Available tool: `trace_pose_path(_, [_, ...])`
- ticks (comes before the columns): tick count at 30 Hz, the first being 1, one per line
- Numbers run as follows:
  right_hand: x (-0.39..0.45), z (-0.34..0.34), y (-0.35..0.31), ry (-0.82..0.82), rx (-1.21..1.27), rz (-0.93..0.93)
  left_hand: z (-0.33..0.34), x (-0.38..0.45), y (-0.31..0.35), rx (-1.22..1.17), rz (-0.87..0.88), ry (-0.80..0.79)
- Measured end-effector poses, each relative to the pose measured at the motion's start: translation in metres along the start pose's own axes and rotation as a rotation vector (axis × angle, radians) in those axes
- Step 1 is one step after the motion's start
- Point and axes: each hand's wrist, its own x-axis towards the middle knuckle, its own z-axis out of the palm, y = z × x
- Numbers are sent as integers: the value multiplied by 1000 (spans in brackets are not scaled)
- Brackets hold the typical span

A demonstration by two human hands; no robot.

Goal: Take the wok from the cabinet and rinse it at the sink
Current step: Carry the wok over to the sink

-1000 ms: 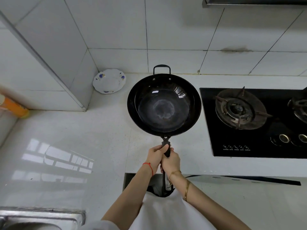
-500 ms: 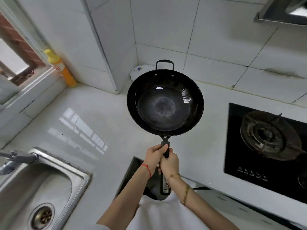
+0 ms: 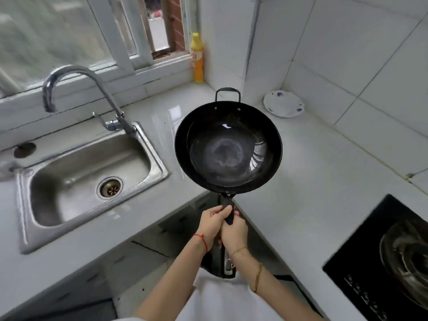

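Head view: hands [image 3: 223,228] hide wok [image 3: 228,147] handle's middle

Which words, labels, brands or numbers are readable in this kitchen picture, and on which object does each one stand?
None can be read.
Yellow bottle on the window ledge: a white label with a red mark, too blurred to read.
Gas stove: small white markings along its front edge, too small and blurred to read.
Wok, sink, plate: no text visible.
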Motion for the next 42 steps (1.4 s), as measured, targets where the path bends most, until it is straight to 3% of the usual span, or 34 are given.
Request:
trace_pose_path(12, [-48,70,9,-358,-229,-129,-79,-57,-32,-220,27,330])
trace_pose_path(21, [-71,155,0,-516,-347,-175,-161,-74,-34,-346,23,507])
trace_pose_path(31, [-87,255,-24,-563,-328,-149,-267,-60,-26,-380,1,523])
trace_pose_path(42, [-85,314,-28,-506,-360,-134,-329,-37,-28,-394,-14,440])
